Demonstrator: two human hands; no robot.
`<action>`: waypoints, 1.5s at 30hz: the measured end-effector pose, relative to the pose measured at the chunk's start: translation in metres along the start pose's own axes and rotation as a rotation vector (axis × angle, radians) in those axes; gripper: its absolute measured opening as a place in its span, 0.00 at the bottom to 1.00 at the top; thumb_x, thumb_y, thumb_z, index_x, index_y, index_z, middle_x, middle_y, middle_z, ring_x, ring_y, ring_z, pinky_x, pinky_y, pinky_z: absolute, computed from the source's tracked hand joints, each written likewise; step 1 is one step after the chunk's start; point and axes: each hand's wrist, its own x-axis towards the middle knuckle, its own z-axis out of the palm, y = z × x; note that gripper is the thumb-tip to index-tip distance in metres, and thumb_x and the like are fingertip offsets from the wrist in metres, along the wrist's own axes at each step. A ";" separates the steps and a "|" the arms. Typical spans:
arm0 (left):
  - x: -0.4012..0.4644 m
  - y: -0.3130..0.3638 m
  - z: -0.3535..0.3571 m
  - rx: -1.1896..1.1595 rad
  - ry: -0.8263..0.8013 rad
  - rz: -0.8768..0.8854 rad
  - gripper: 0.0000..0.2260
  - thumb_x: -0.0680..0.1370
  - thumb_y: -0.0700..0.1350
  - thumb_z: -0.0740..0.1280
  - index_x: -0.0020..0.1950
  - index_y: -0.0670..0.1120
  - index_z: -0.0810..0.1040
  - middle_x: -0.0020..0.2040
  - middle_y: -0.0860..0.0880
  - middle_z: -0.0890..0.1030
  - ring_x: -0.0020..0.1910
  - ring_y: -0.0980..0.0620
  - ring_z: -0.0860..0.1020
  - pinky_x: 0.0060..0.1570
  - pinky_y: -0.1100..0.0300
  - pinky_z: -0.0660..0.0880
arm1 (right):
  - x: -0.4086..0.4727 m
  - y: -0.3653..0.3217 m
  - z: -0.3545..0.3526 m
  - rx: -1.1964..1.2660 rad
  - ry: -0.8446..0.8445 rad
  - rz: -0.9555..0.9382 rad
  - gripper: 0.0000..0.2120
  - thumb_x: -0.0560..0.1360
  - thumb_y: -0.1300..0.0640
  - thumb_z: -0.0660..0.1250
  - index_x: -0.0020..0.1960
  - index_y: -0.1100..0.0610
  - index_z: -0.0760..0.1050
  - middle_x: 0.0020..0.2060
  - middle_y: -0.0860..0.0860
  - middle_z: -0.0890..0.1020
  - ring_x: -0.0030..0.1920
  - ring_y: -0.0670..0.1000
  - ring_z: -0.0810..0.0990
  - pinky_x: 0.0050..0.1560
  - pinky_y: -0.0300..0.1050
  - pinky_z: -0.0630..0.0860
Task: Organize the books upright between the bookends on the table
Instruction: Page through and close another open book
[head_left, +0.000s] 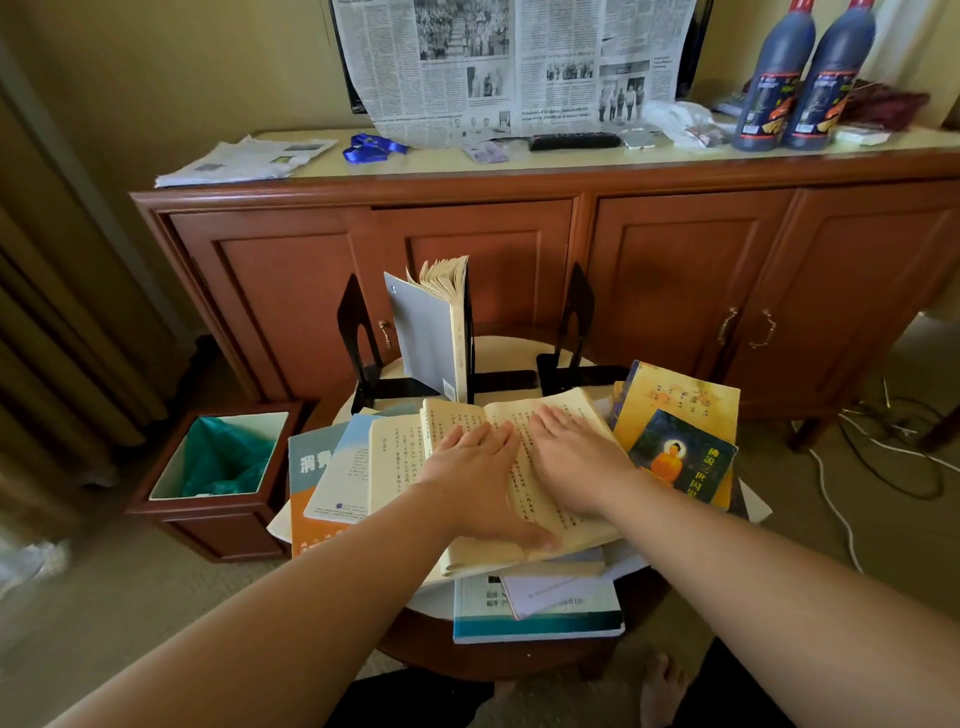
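Note:
An open book with yellowed pages (566, 410) lies on top of a pile on the small round table (498, 660). My left hand (478, 478) and my right hand (576, 462) press flat on its pages, fingers straight. Behind it, a grey-covered book (426, 338) stands upright against a middle black bookend (470, 332), between the left bookend (358, 332) and the right bookend (576, 322). Several books lie flat around: an orange and grey one (306, 493), a light blue one (343, 467), a yellow one (680, 400), a dark one with an orange figure (680, 457), and a teal-edged one (535, 618) at the front.
A wooden cabinet (519, 249) stands right behind the table, with newspapers, two dark bottles (800, 78) and a remote on top. A wooden bin with a green liner (223, 462) sits on the floor to the left. Cables (883, 447) trail on the carpet to the right.

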 end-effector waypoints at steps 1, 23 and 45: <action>0.000 0.000 0.001 -0.004 0.002 0.002 0.62 0.65 0.84 0.61 0.86 0.51 0.41 0.86 0.53 0.42 0.85 0.50 0.41 0.82 0.45 0.37 | 0.007 0.000 0.000 0.022 0.007 0.017 0.29 0.87 0.56 0.44 0.84 0.62 0.42 0.84 0.58 0.44 0.84 0.56 0.43 0.83 0.53 0.45; -0.028 0.006 -0.004 -0.407 0.477 -0.381 0.60 0.60 0.76 0.76 0.83 0.54 0.53 0.79 0.47 0.59 0.78 0.46 0.59 0.77 0.47 0.64 | -0.093 0.004 0.031 0.172 0.146 0.049 0.32 0.87 0.42 0.48 0.85 0.57 0.46 0.85 0.52 0.46 0.83 0.49 0.40 0.78 0.44 0.36; -0.020 0.033 -0.016 -0.601 0.050 0.036 0.24 0.83 0.44 0.65 0.77 0.62 0.70 0.79 0.59 0.66 0.77 0.50 0.67 0.72 0.46 0.74 | -0.114 0.022 0.017 0.486 0.598 0.101 0.41 0.79 0.53 0.71 0.84 0.47 0.51 0.77 0.48 0.65 0.73 0.49 0.69 0.60 0.46 0.82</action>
